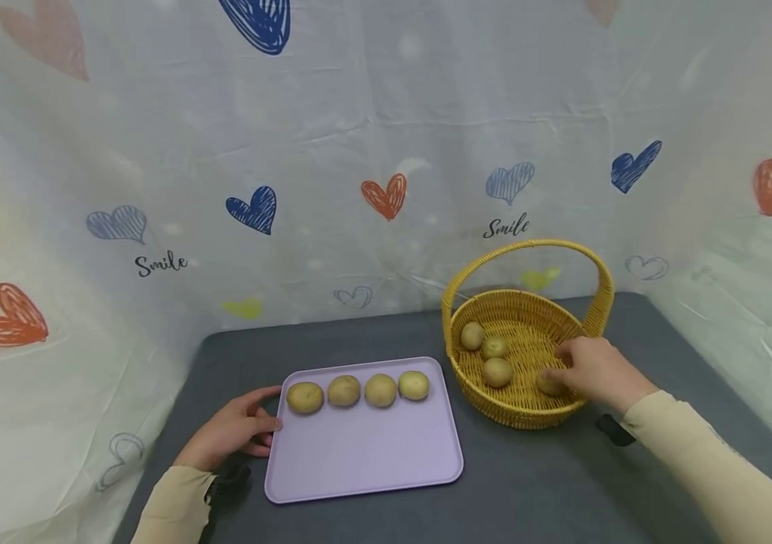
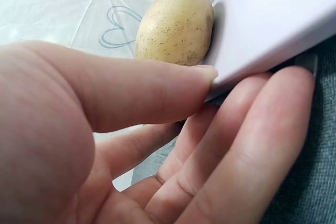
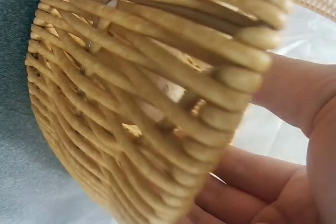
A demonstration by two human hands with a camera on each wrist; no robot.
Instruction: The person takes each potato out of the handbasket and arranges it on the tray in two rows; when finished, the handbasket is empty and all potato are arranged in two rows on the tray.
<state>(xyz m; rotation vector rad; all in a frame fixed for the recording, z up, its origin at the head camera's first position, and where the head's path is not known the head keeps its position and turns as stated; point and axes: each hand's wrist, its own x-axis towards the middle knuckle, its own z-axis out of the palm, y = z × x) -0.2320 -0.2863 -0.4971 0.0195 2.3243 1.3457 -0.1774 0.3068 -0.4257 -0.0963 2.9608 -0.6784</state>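
A big white sheet is hanging behind the counter and going round both sides like a wall. Red hearts, blue hearts and yellow hearts are dotting it, and the black word "Smile" is showing twice. Creases are running across the sheet. Soft light is falling on it, making small pale spots. Dark grey woven cloth is covering the counter, and its back edge is sitting close to the sheet.
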